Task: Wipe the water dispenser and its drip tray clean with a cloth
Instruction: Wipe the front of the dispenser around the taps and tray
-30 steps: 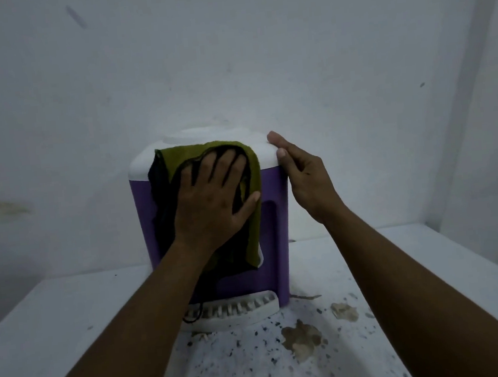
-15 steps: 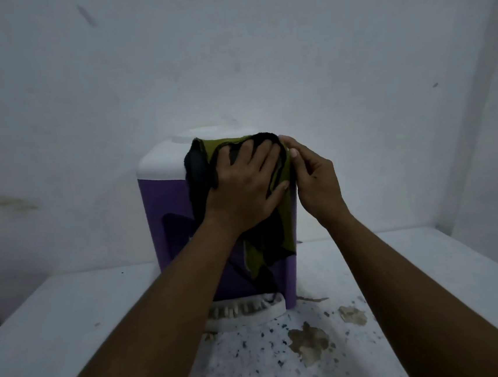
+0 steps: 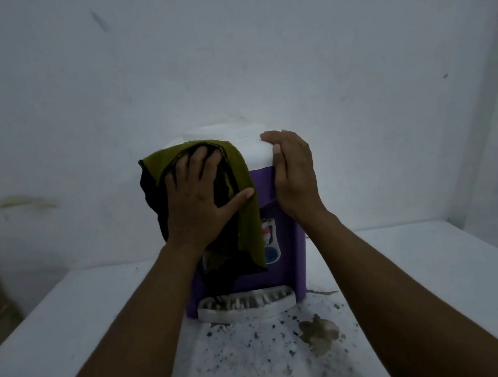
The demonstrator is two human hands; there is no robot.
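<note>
Desk, nearest: A white desk [image 3: 431, 265] is seen spattered with dark specks and marked by a brownish stain [image 3: 317, 330], below and nearer than both hands.
Drip tray: The slotted white drip tray [image 3: 247, 305] is set at the dispenser's foot, well below the left hand. The cloth's dark tail hangs down to the tray's left end. The tray is judged not yet wiped.
Water dispenser: The purple water dispenser [image 3: 292, 251] stands upright on the desk, its upper front directly under the left palm and its right corner against the right hand.
Left hand: The left hand [image 3: 195, 199] is spread flat, fingers released and fairly straight, pressing the cloth against the upper front. Nothing is clenched.
Cloth: The olive-and-black cloth [image 3: 243, 186] is draped over the left front edge of the top, trapped beneath the left hand and hanging below the wrist, so that a broad face can be rubbed at once.
Right hand: The right hand [image 3: 295, 177] is laid open on the top right corner, fingers over the white rim and thumb down the front edge. The casing is judged to be steadied this way against the push of wiping.
White top: The white top [image 3: 256, 152] is exposed between the two hands, just beyond the fingertips.
Wall: A pale, scuffed wall [image 3: 258, 50] is seen behind, far beyond both hands.
</note>
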